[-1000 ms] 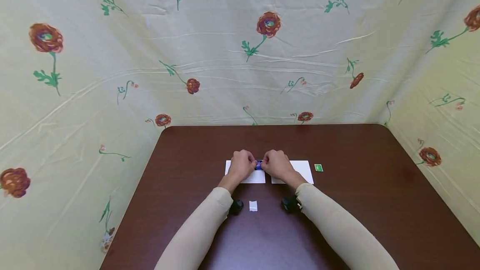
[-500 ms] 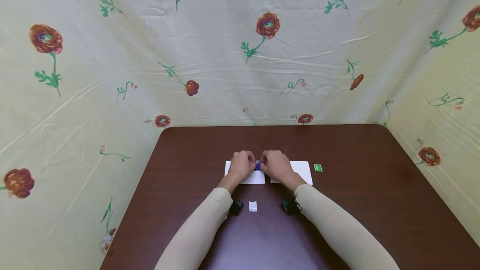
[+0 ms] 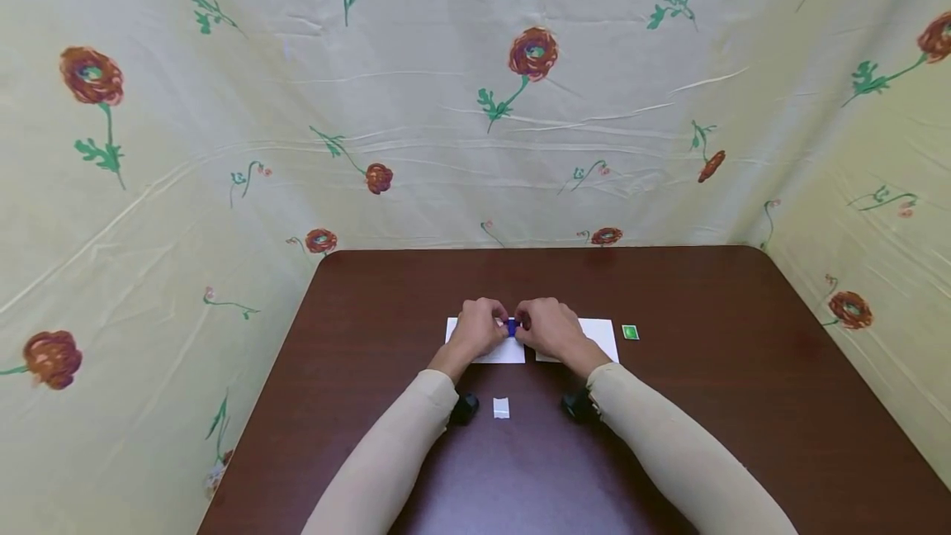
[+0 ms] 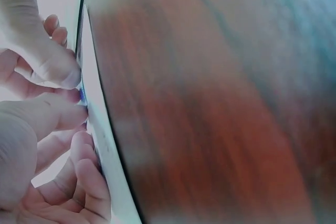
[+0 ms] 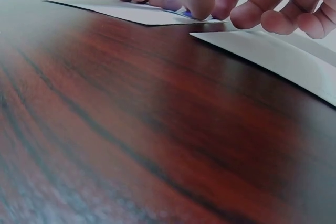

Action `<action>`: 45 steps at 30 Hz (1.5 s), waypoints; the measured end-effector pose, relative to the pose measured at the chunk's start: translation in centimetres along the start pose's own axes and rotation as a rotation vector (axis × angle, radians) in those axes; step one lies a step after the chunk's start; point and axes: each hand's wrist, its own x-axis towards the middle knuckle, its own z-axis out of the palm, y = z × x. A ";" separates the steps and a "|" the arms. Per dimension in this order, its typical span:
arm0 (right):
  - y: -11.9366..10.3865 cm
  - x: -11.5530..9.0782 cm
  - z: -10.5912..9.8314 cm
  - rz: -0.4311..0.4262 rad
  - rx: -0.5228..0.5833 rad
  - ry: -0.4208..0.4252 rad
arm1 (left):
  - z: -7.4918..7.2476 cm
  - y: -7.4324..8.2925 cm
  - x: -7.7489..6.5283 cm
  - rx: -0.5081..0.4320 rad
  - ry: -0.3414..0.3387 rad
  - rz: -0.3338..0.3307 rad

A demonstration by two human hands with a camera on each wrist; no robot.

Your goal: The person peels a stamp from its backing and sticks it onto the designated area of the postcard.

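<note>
My left hand (image 3: 478, 329) and right hand (image 3: 548, 327) are close together over two white paper rectangles lying side by side. Between their fingertips is a small blue sticker, like a stamp (image 3: 512, 327), at the upper right corner of the left white rectangle (image 3: 503, 352). Thumb and fingers of each hand pinch one side of it. In the right wrist view only a bit of the blue sticker (image 5: 187, 13) shows, low over the paper; fingers hide the rest. My right hand covers part of the right white rectangle (image 3: 600, 337).
A small green stamp-like sticker (image 3: 630, 332) lies right of the right rectangle. Nearer me, a small white piece (image 3: 501, 408) rests on the dark brown table (image 3: 505, 469). A flower-printed cloth (image 3: 438, 106) surrounds the table's back and sides.
Both hands stay nearly in place. Their fingertips shift slightly around the blue sticker, and the visible part of it changes shape a little. The papers and green sticker have not moved.
</note>
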 end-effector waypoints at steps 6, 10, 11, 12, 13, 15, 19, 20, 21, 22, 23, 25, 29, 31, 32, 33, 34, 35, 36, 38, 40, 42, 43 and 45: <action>0.3 0.3 -0.2 0.015 -0.017 -0.038 | -0.4 0.3 0.2 -0.005 -0.062 -0.011; 0.3 0.5 -0.5 0.010 -0.027 -0.046 | -0.4 0.3 0.3 0.001 -0.078 -0.008; 0.3 0.5 -0.5 0.008 -0.030 -0.049 | -0.3 0.3 0.3 0.001 -0.080 -0.008; 0.4 0.5 -0.5 0.006 -0.033 -0.051 | -0.3 0.3 0.3 0.002 -0.081 -0.010; 0.4 0.6 -0.5 0.003 -0.039 -0.051 | -0.3 0.3 0.3 0.005 -0.081 -0.010; 0.5 0.6 -0.6 -0.001 -0.040 -0.055 | -0.4 0.3 0.3 0.001 -0.081 -0.012; 0.7 0.9 -0.7 -0.006 -0.040 -0.057 | -0.5 0.4 0.5 0.001 -0.074 -0.007; 0.8 0.9 -0.8 -0.007 -0.041 -0.056 | -0.5 0.4 0.6 0.002 -0.071 -0.003; 0.8 1.0 -0.8 -0.006 -0.041 -0.057 | -0.5 0.4 0.6 0.003 -0.070 -0.001; 0.9 1.0 -0.9 -0.007 -0.041 -0.058 | -0.5 0.4 0.7 0.008 -0.068 0.003; 0.9 1.1 -0.9 -0.007 -0.042 -0.059 | -0.5 0.4 0.8 0.013 -0.066 0.007; 0.9 1.1 -1.0 -0.008 -0.041 -0.061 | -0.5 0.3 0.8 0.016 -0.064 0.011; 1.1 1.2 -1.0 -0.010 -0.041 -0.068 | -0.4 0.4 0.9 0.009 -0.070 0.005; 1.1 1.2 -0.9 -0.009 -0.043 -0.072 | -0.4 0.4 0.9 0.009 -0.071 0.006; 1.2 1.2 -0.9 -0.010 -0.047 -0.072 | -0.3 0.4 0.9 0.013 -0.070 0.010; 1.2 1.2 -0.9 -0.010 -0.049 -0.075 | -0.3 0.4 0.9 0.018 -0.068 0.014; 1.2 1.1 -0.9 -0.014 -0.051 -0.078 | -0.3 0.4 0.9 0.021 -0.067 0.016; 1.2 1.1 -0.9 -0.021 -0.059 -0.078 | -0.2 0.4 0.9 0.024 -0.063 0.020; 1.2 1.1 -0.9 -0.029 -0.065 -0.078 | -0.2 0.4 0.9 0.027 -0.060 0.021; 1.2 1.0 -0.9 -0.049 -0.077 -0.076 | -0.3 0.5 0.9 0.023 -0.059 0.015; 1.2 1.0 -1.0 -0.067 -0.086 -0.073 | -0.4 0.6 0.8 0.017 -0.060 0.006; 1.2 1.0 -0.9 -0.078 -0.093 -0.069 | -0.4 0.7 0.7 0.014 -0.065 -0.001; 1.2 1.0 -0.9 -0.082 -0.094 -0.067 | -0.4 0.8 0.7 0.014 -0.069 -0.002; 1.3 0.9 -0.9 -0.086 -0.099 -0.068 | -0.3 0.8 0.7 0.017 -0.077 0.002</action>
